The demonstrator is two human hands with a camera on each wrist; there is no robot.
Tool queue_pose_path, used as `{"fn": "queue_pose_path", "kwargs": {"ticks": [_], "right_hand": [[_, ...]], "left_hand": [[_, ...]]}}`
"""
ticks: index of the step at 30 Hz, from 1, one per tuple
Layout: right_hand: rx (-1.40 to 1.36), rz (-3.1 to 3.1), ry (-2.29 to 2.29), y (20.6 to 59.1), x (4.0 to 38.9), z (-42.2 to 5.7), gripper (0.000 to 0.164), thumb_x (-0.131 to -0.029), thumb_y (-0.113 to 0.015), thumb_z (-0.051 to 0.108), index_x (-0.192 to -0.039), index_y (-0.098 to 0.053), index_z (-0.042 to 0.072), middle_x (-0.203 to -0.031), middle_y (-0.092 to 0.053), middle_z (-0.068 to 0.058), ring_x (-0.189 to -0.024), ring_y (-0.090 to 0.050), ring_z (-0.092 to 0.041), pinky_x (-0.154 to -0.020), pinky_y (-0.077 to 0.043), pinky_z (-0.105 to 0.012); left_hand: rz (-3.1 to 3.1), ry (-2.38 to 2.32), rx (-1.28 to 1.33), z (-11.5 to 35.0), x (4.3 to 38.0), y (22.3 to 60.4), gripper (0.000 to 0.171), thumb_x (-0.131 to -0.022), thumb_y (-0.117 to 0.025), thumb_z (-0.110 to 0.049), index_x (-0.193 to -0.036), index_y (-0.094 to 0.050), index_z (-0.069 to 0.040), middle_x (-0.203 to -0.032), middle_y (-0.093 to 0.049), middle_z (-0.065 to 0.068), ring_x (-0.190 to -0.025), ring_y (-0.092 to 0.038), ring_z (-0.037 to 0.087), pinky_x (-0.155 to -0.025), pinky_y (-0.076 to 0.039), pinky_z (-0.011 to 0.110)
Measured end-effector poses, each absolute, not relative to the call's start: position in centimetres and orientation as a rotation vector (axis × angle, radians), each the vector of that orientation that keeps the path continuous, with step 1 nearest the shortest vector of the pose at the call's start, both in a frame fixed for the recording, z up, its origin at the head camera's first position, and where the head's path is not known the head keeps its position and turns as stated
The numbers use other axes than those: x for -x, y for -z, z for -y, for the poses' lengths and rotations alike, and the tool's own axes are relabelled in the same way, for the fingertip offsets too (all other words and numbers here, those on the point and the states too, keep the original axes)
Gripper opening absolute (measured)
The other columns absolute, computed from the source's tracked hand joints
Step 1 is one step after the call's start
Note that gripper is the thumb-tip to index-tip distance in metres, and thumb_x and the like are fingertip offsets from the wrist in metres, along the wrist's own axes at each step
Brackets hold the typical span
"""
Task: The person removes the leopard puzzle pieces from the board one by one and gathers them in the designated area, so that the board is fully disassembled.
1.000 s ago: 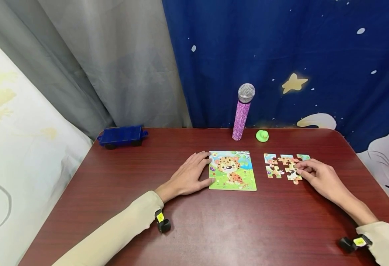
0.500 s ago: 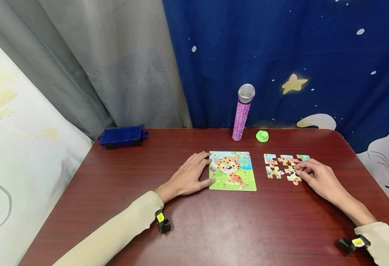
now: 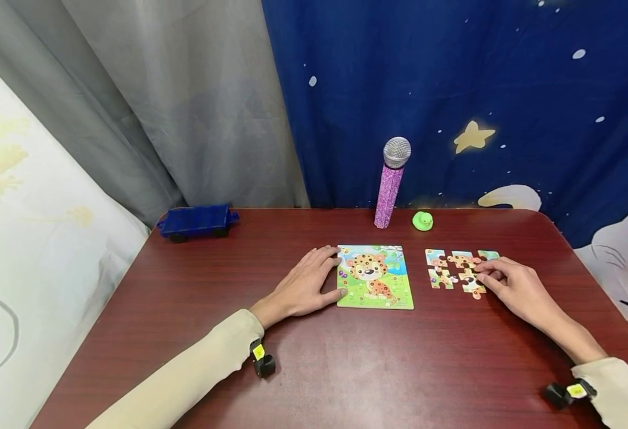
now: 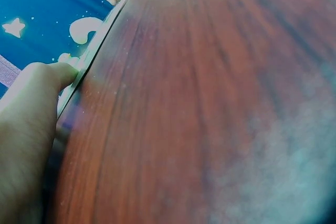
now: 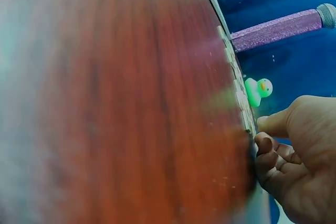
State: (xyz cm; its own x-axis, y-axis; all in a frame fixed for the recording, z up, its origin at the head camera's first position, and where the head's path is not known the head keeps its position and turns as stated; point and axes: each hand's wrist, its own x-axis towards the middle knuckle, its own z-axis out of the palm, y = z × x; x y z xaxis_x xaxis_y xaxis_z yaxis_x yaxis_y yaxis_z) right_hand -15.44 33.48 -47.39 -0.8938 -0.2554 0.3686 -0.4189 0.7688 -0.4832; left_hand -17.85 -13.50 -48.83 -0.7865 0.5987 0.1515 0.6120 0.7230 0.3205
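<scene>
The counter (image 3: 373,369) is of dark red-brown wood, with a soft shine toward its near side; there two pale sleeves come in, the left sleeve (image 3: 196,363) and the right sleeve (image 3: 622,387), each with a small black camera at the cuff. Farther in, the left hand (image 3: 305,283) lies relaxed, holding nothing, its fingers spread; its fingertips and thumb touch the left edge of a square picture board (image 3: 375,276), which shows a spotted cub and lies flat, right of the middle of the counter. The right hand (image 3: 520,292) has bent fingers, and its thumb and forefinger are at the puzzle pieces (image 3: 442,278); whether a piece is pinched between them, I cannot tell. These pieces lie flat between the board and the right edge of the counter, in a loose group with gaps; the hand covers a part of them.

I judge that the step in hand is the handling of one loose piece at the right side of the group, while the left hand steadies the board; the next move would call for a light, sure fingertip grip, without pushing the neighbours.

Beyond, near the far edge, stand a green duck (image 3: 422,221) and a glittery purple microphone (image 3: 388,190); a blue cart (image 3: 198,221) is at the far left corner; behind hang a grey curtain (image 3: 201,107) and a starry blue curtain (image 3: 357,71).
</scene>
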Motion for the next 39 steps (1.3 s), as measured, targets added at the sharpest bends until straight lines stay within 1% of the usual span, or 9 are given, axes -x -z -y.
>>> {"fn": "queue_pose_path", "kwargs": {"ticks": [2,10,14,18,22,25,29,34,39], "right_hand": [[-0.531,2.672,-0.837,47.0,15.5,-33.2,0.015,-0.096,-0.081,-0.004,-0.11,-0.081,0.0,-0.103,-0.076,-0.01,-0.072,-0.059,0.002,-0.065,-0.044,-0.01],[-0.604,2.673,-0.866,45.2,16.1,-30.9,0.013,-0.097,-0.083,0.003,-0.109,-0.083,0.008,-0.097,-0.072,0.001,-0.072,-0.055,-0.004,-0.063,-0.042,-0.016],[-0.64,2.695,-0.903,44.5,16.4,-29.2,0.013,-0.098,-0.082,0.004,-0.11,-0.083,0.01,-0.098,-0.073,0.003,-0.076,-0.058,-0.005,-0.066,-0.045,-0.016],[-0.672,2.74,-0.944,44.2,16.7,-27.8,0.012,-0.099,-0.082,0.006,-0.111,-0.083,0.009,-0.097,-0.072,0.003,-0.076,-0.059,-0.007,-0.064,-0.048,-0.02],[-0.718,2.768,-0.996,44.0,17.1,-26.6,0.012,-0.1,-0.081,0.007,-0.112,-0.082,0.007,-0.096,-0.07,0.003,-0.075,-0.059,-0.009,-0.062,-0.049,-0.023],[-0.754,2.765,-1.014,44.1,17.3,-25.8,0.014,-0.1,-0.082,0.008,-0.113,-0.082,0.006,-0.094,-0.069,0.005,-0.077,-0.059,-0.009,-0.065,-0.05,-0.023],[-0.784,2.802,-1.035,44.3,17.5,-24.6,0.017,-0.1,-0.083,0.011,-0.117,-0.082,0.007,-0.093,-0.068,0.007,-0.074,-0.061,-0.009,-0.066,-0.05,-0.025],[-0.823,2.866,-1.034,44.4,17.6,-23.2,0.019,-0.102,-0.081,0.012,-0.12,-0.081,0.007,-0.097,-0.068,0.005,-0.081,-0.06,-0.011,-0.072,-0.05,-0.028],[-0.872,2.87,-0.991,44.6,17.8,-22.2,0.02,-0.101,-0.082,0.011,-0.12,-0.081,0.006,-0.101,-0.07,0.002,-0.084,-0.059,-0.011,-0.074,-0.05,-0.03]], "left_hand": [[2.881,0.551,1.014,13.5,17.8,48.8,0.077,-0.104,-0.064,-0.059,-0.16,-0.054,-0.007,-0.175,-0.038,0.01,-0.166,-0.028,0.024,-0.138,-0.013,0.043],[2.867,0.562,1.014,13.5,17.9,49.0,0.077,-0.104,-0.064,-0.059,-0.159,-0.055,-0.006,-0.175,-0.039,0.011,-0.166,-0.029,0.025,-0.138,-0.014,0.044],[2.864,0.571,1.015,13.5,17.9,49.1,0.077,-0.103,-0.065,-0.058,-0.159,-0.055,-0.006,-0.175,-0.039,0.011,-0.166,-0.03,0.026,-0.137,-0.014,0.043],[2.864,0.573,1.016,13.5,17.8,49.1,0.078,-0.104,-0.064,-0.059,-0.159,-0.055,-0.006,-0.175,-0.039,0.011,-0.166,-0.029,0.027,-0.138,-0.013,0.043],[2.867,0.575,1.018,13.5,17.8,49.0,0.078,-0.104,-0.063,-0.059,-0.16,-0.054,-0.006,-0.175,-0.038,0.011,-0.166,-0.028,0.026,-0.138,-0.012,0.043],[2.872,0.569,1.017,13.5,17.9,49.0,0.078,-0.104,-0.063,-0.059,-0.16,-0.054,-0.006,-0.176,-0.037,0.01,-0.167,-0.027,0.025,-0.138,-0.012,0.043],[2.879,0.557,1.01,13.5,17.9,49.0,0.078,-0.104,-0.063,-0.06,-0.16,-0.054,-0.007,-0.176,-0.036,0.009,-0.167,-0.026,0.024,-0.138,-0.011,0.042],[2.895,0.551,1.001,13.5,17.9,49.0,0.078,-0.104,-0.062,-0.061,-0.161,-0.053,-0.008,-0.177,-0.035,0.008,-0.167,-0.025,0.023,-0.138,-0.009,0.039],[2.894,0.548,1.005,13.5,17.9,49.1,0.078,-0.104,-0.062,-0.061,-0.161,-0.053,-0.008,-0.177,-0.035,0.009,-0.167,-0.025,0.023,-0.138,-0.01,0.041]]}}
